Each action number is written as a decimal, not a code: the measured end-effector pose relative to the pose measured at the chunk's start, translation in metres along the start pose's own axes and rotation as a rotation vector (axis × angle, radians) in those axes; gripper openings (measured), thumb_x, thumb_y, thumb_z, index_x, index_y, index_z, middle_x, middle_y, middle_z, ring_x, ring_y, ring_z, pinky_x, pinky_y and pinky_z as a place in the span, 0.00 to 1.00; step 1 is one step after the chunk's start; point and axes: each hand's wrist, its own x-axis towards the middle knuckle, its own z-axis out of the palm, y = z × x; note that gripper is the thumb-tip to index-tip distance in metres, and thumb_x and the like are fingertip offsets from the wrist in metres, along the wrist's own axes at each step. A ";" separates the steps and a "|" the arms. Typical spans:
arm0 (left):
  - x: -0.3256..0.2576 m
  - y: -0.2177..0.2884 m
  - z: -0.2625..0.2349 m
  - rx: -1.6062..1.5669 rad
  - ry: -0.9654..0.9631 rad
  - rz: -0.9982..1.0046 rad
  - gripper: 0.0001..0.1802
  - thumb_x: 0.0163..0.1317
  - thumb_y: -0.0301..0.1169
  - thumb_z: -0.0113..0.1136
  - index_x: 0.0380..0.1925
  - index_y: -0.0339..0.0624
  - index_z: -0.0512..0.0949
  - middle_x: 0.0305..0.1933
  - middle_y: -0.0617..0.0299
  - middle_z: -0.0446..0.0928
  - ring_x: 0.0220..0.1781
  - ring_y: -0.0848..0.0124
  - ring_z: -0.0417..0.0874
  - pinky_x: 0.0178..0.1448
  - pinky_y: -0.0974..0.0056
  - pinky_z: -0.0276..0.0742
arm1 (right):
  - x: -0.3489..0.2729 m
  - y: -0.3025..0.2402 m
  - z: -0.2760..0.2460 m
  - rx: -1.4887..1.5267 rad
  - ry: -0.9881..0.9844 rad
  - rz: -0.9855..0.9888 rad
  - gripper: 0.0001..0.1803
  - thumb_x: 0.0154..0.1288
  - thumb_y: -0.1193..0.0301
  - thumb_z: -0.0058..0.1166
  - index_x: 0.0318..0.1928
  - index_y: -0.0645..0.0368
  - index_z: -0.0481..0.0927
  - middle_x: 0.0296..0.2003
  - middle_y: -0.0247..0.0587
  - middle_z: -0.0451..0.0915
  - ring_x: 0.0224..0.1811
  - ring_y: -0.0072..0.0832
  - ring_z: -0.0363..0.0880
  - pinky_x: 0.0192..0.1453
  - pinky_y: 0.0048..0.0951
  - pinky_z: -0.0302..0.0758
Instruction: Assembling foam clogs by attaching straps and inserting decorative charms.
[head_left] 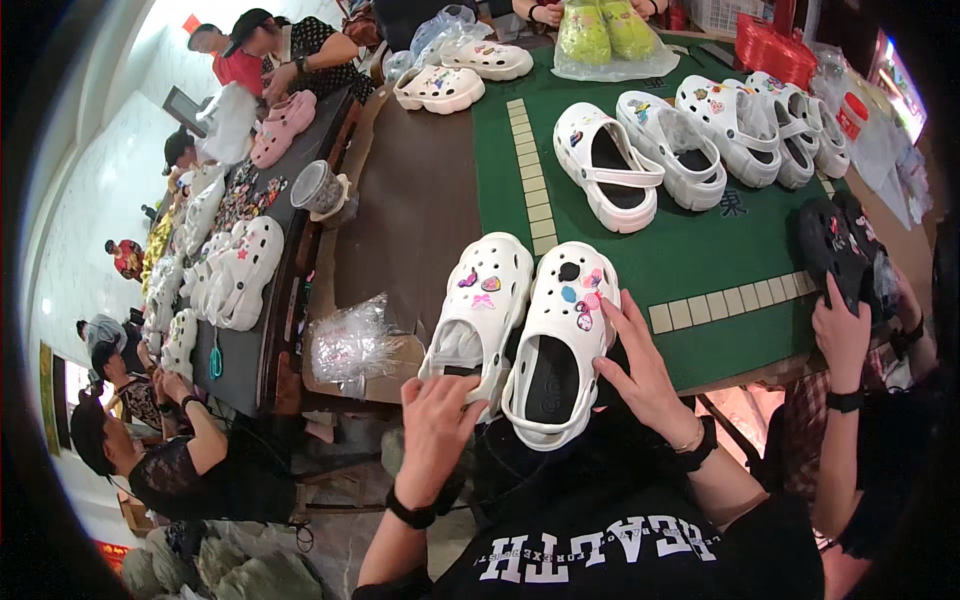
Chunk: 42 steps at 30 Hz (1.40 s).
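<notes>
Two white clogs lie side by side at the table's near edge, toes pointing away. On the left clog (492,262) are a few small charms, and clear plastic wrap is stuffed inside. My left hand (436,425) has its fingers curled over that clog's heel end. The right clog (550,330) carries several charms, among them a black one, a blue one and pink ones, and its dark insole shows. Along its right side rests my right hand (645,375), thumb and fingers spread apart, fingertips at the upper beside a pink charm (584,321).
Several white clogs (610,170) stand in a row on the green mat (690,270). Crumpled clear plastic (350,343) lies left of my clogs. On the right, another person's hand (842,335) touches a black clog (832,245). More people and clogs line the dark table (250,380) at left.
</notes>
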 end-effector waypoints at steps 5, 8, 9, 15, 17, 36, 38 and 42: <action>-0.002 0.022 0.020 -0.116 0.027 0.061 0.08 0.58 0.30 0.67 0.38 0.45 0.83 0.33 0.62 0.81 0.41 0.65 0.82 0.62 0.56 0.65 | 0.005 -0.005 -0.006 0.053 0.042 -0.013 0.34 0.70 0.64 0.54 0.75 0.52 0.61 0.76 0.60 0.48 0.79 0.53 0.50 0.78 0.43 0.54; -0.010 0.029 0.023 -0.185 0.022 0.001 0.07 0.58 0.29 0.67 0.37 0.44 0.81 0.33 0.60 0.81 0.39 0.62 0.82 0.57 0.58 0.70 | 0.009 -0.003 -0.014 0.018 -0.004 -0.008 0.32 0.71 0.65 0.54 0.73 0.52 0.64 0.75 0.56 0.53 0.77 0.53 0.54 0.78 0.43 0.55; -0.010 0.030 0.022 -0.212 0.001 -0.048 0.08 0.58 0.29 0.68 0.36 0.43 0.80 0.32 0.59 0.81 0.38 0.61 0.82 0.54 0.58 0.72 | 0.006 -0.008 -0.012 -0.054 0.114 -0.033 0.26 0.67 0.70 0.57 0.65 0.55 0.73 0.68 0.54 0.66 0.70 0.52 0.65 0.72 0.43 0.64; -0.011 0.022 0.021 -0.403 0.049 -0.147 0.08 0.57 0.28 0.69 0.34 0.41 0.80 0.34 0.58 0.82 0.37 0.57 0.82 0.48 0.58 0.74 | -0.011 -0.061 -0.004 -0.438 0.008 -0.588 0.15 0.54 0.74 0.66 0.43 0.57 0.82 0.45 0.39 0.79 0.48 0.40 0.78 0.53 0.41 0.74; -0.007 0.023 0.015 -0.532 0.038 -0.268 0.05 0.60 0.27 0.67 0.32 0.41 0.80 0.33 0.58 0.81 0.36 0.58 0.82 0.45 0.58 0.75 | -0.008 -0.065 0.005 -0.412 -0.061 -0.632 0.17 0.55 0.76 0.65 0.47 0.59 0.81 0.44 0.40 0.79 0.46 0.39 0.78 0.50 0.37 0.76; 0.013 0.003 0.009 -0.751 -0.226 -0.265 0.08 0.66 0.27 0.63 0.39 0.32 0.81 0.29 0.59 0.83 0.32 0.78 0.84 0.37 0.69 0.78 | 0.060 -0.082 0.024 -0.382 -0.101 -0.381 0.07 0.71 0.68 0.53 0.39 0.59 0.76 0.32 0.43 0.78 0.31 0.41 0.81 0.34 0.39 0.76; 0.014 -0.001 0.006 -0.798 -0.249 -0.269 0.09 0.67 0.28 0.63 0.39 0.32 0.80 0.28 0.59 0.82 0.31 0.78 0.84 0.36 0.69 0.78 | 0.067 -0.098 0.014 0.080 -0.265 0.111 0.09 0.74 0.67 0.49 0.39 0.61 0.74 0.29 0.39 0.81 0.23 0.28 0.79 0.30 0.31 0.73; 0.014 -0.001 0.010 -0.760 -0.338 -0.220 0.09 0.67 0.29 0.63 0.39 0.33 0.80 0.28 0.59 0.82 0.29 0.78 0.84 0.35 0.69 0.77 | 0.086 -0.085 -0.001 0.526 -0.056 0.166 0.09 0.77 0.65 0.45 0.36 0.52 0.71 0.25 0.30 0.77 0.20 0.11 0.69 0.21 0.15 0.59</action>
